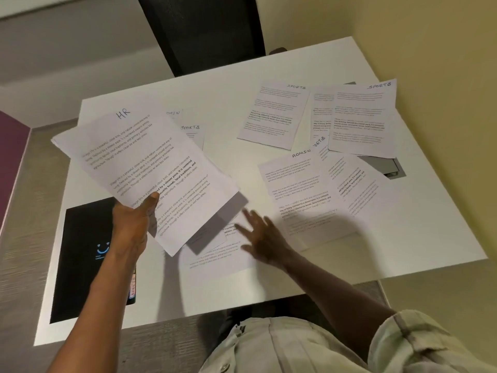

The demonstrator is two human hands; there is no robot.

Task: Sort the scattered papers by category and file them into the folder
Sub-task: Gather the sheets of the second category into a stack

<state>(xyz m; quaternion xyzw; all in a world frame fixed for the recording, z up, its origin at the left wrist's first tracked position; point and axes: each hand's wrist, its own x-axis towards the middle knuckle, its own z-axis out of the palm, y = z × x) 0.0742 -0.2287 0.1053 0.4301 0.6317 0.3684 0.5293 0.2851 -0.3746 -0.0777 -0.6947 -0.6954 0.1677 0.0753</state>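
Note:
My left hand [133,224] grips a small stack of printed sheets headed "HR" [150,168] by its lower edge and holds it lifted over the white table [228,98]. My right hand [262,238], blurred, has its fingers spread flat over a printed sheet [220,258] lying near the table's front edge. A sheet marked "ADMIN" [298,184] lies to the right of that hand. Sheets marked "SPORTS" lie at the back: one in the middle [274,114], one at the right [363,117]. Two more sheets, "ADMIN" [174,113] and "SPORTS" [192,130], peek out behind the held stack. A black folder [83,254] lies at the front left.
A dark chair back [204,30] stands behind the table. A grey cable hatch [387,166] shows under the right-hand papers. A yellow wall [443,49] runs along the right side. Grey carpet [21,238] lies left of the table.

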